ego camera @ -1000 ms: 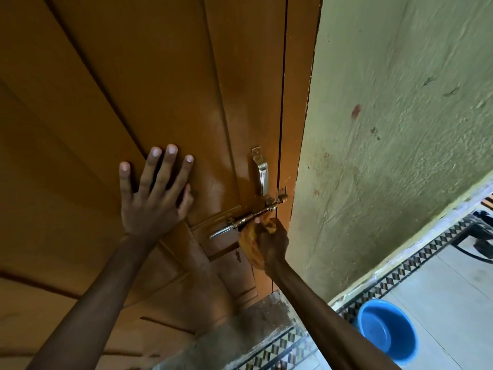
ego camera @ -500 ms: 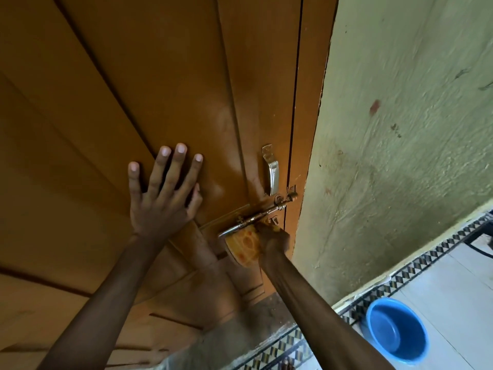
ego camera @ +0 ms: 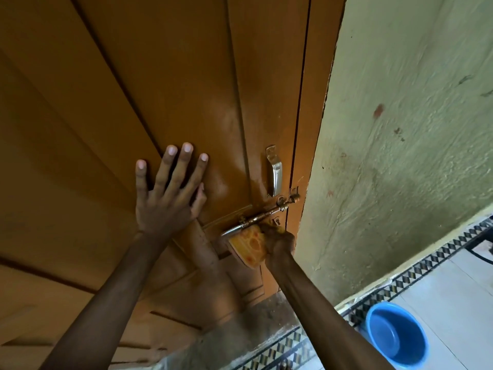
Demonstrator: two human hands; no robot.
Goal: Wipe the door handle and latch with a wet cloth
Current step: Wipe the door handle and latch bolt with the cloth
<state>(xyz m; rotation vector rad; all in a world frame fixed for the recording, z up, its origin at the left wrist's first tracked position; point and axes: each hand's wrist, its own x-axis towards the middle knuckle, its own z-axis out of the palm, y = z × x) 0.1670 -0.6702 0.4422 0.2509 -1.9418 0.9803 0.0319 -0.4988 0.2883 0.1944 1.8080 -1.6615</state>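
A silver door handle (ego camera: 276, 170) is mounted upright near the right edge of an orange-brown wooden door (ego camera: 170, 76). Just below it a brass sliding latch (ego camera: 262, 216) runs slanted, its bolt end reaching the door frame. My right hand (ego camera: 278, 243) is closed around a yellow-orange patterned cloth (ego camera: 249, 245) and presses it against the underside of the latch bar. My left hand (ego camera: 168, 193) lies flat on the door to the left of the latch, fingers spread, holding nothing.
A rough green wall (ego camera: 400, 129) stands right of the door frame. On the pale tiled floor at lower right sits a blue basin (ego camera: 397, 336). A patterned tile border (ego camera: 416, 273) runs along the wall's base.
The cloth in my right hand has slid left along the latch and opened out beneath the bar. My left hand has stayed flat on the door.
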